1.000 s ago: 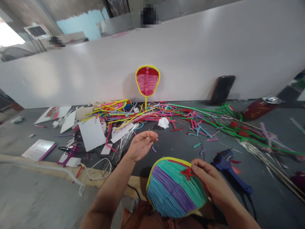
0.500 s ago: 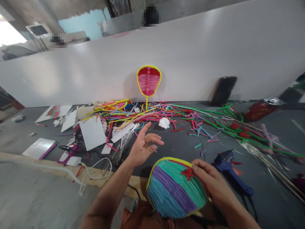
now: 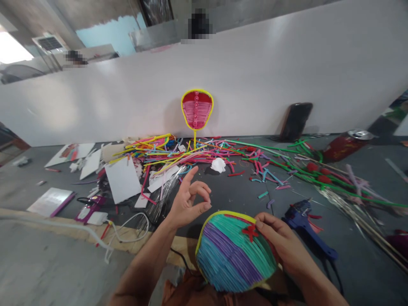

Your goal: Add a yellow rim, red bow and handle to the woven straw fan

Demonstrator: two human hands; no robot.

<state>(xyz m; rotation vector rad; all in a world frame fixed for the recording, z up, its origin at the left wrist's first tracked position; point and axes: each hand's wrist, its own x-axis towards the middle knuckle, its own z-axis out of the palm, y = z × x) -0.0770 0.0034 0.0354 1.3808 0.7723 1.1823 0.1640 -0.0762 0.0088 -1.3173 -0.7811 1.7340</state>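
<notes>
My right hand (image 3: 276, 233) grips the upper right edge of a round panel (image 3: 228, 253) made of pipe cleaners. The panel has teal, purple and blue stripes and a yellow rim. A small red pipe-cleaner shape (image 3: 250, 232) sits on it beside my right thumb. Left of the panel, my left hand (image 3: 191, 199) is raised above the table, one finger pointing up and the others curved toward the thumb. I see nothing in it. Close to the right hand lies a blue hot glue gun (image 3: 307, 225).
A pink and red fan shape with a yellow rim (image 3: 196, 109) stands against the white partition (image 3: 127, 97). Loose pipe cleaners (image 3: 191, 155) pile below it, beside crumpled white paper (image 3: 218, 165). A phone (image 3: 296, 122) and a red can (image 3: 347, 145) stand at the right.
The curled fingers and thumb of my left hand have drawn closer together. My right hand and the striped panel have stayed nearly in place.
</notes>
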